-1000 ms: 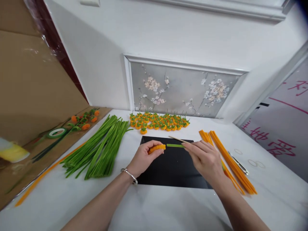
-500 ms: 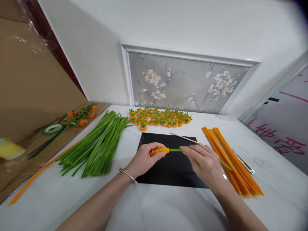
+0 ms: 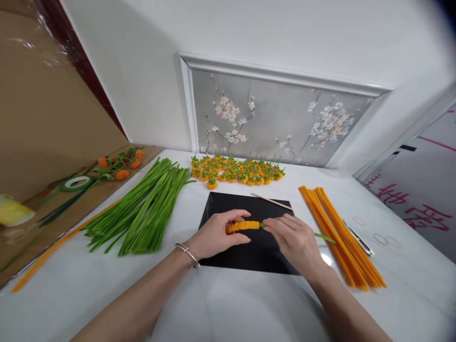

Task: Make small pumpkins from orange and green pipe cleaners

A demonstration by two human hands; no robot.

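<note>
The left hand [image 3: 217, 233] has loosened from its earlier pinch to a wide spread about the orange coil [image 3: 243, 226] above the black mat [image 3: 245, 259]; the right hand [image 3: 294, 237], nearer now, pinches the green stem [image 3: 325, 237] at the coil's end. A wooden stick [image 3: 272, 202] crosses the mat's far edge, and white table [image 3: 242, 306] separates the mat's right edge from orange strips [image 3: 351, 240].

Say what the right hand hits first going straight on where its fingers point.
Likely the orange coil, just ahead of the right hand, with the left hand around it. Exact depth is unclear.
</note>
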